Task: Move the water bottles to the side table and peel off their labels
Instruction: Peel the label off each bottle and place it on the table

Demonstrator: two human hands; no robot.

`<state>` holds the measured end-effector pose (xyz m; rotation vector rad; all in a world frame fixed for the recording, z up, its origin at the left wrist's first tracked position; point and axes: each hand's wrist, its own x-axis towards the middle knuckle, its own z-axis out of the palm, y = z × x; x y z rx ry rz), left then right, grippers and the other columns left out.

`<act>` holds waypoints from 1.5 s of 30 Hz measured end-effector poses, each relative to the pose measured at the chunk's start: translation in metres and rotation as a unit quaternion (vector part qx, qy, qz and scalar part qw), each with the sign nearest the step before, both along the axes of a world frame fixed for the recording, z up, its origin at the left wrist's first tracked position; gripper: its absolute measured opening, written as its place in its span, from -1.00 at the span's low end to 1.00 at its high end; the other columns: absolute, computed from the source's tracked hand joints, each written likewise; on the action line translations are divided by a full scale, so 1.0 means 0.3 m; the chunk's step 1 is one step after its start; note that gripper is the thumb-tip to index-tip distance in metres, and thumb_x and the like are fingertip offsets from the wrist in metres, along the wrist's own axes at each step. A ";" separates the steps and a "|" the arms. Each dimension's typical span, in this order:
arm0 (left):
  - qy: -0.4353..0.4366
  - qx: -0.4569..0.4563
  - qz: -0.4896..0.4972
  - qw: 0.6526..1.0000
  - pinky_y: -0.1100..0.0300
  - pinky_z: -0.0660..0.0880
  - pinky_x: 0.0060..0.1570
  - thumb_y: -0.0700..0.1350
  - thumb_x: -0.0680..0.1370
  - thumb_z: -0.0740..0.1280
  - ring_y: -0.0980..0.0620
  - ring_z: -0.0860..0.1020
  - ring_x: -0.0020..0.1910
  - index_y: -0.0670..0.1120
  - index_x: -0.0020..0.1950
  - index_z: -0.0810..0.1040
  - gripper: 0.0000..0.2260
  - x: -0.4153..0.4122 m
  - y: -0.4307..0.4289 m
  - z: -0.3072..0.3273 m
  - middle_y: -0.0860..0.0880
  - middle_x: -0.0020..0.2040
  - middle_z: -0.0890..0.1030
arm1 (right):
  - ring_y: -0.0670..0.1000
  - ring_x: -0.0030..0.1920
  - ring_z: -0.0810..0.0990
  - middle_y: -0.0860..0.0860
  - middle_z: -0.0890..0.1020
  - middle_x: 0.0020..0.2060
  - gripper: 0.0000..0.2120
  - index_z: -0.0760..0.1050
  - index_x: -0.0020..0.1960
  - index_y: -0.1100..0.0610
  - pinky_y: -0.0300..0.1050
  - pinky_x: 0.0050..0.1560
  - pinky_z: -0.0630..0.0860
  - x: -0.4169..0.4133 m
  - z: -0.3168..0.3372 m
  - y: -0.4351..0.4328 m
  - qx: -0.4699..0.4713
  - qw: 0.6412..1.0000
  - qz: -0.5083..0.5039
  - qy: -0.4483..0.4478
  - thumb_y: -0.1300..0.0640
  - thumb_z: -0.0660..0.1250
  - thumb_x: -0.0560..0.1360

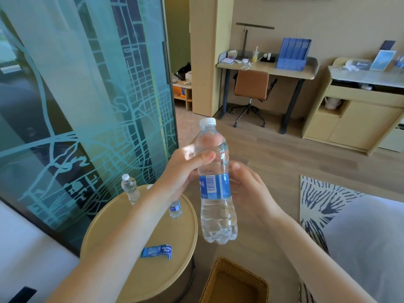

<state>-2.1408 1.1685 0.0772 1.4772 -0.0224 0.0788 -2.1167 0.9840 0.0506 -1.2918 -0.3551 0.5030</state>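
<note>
I hold a clear water bottle point(215, 189) upright in the air, white cap on top and a blue label round its middle. My left hand point(183, 169) grips its upper body, thumb across the front. My right hand point(249, 189) touches the bottle's right side at the label, fingers partly hidden behind it. On the round wooden side table point(122, 270) below stand a bare bottle point(130, 189) at the far edge and a labelled bottle point(175, 208), mostly hidden by my left forearm. A peeled blue label point(156, 251) lies on the tabletop.
A woven basket point(235, 283) sits on the floor in front of the table. A frosted glass panel point(87, 106) stands to the left, bedding at the lower right. A desk point(266, 64) with a chair point(251, 88) stands across the wooden floor.
</note>
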 end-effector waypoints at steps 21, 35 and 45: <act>0.094 -0.072 -0.024 0.993 -0.04 0.60 0.06 0.19 0.23 0.64 -0.18 0.67 0.07 -0.16 0.30 0.47 -0.21 -0.012 -0.037 -0.098 -0.23 0.14 0.68 | 0.03 -0.01 0.72 0.17 0.74 0.00 -0.69 0.64 0.13 0.27 -0.18 -0.03 0.60 0.081 0.081 0.005 -0.038 0.987 -0.001 -0.159 0.09 0.49 0.49; -0.126 0.298 0.180 0.929 0.10 0.55 0.05 0.12 0.37 0.51 0.11 0.59 0.01 0.01 -0.03 0.54 -0.70 -0.137 -0.152 -0.138 0.13 -0.04 0.58 | 0.12 -0.09 0.76 0.11 0.76 -0.13 -0.77 0.69 0.03 0.14 0.19 0.04 0.67 0.102 0.064 0.004 -0.048 0.977 -0.185 -0.096 0.09 0.58 0.42; -0.227 0.357 0.233 0.876 0.00 0.57 -0.16 -0.09 0.51 0.46 0.01 0.60 -0.14 -0.18 -0.09 0.62 -0.85 -0.142 -0.168 -0.216 0.00 -0.10 0.59 | 0.16 -0.07 0.75 0.12 0.76 -0.13 -0.76 0.69 0.02 0.17 0.23 0.06 0.65 0.061 0.022 -0.008 -0.050 0.970 -0.236 -0.036 0.08 0.58 0.41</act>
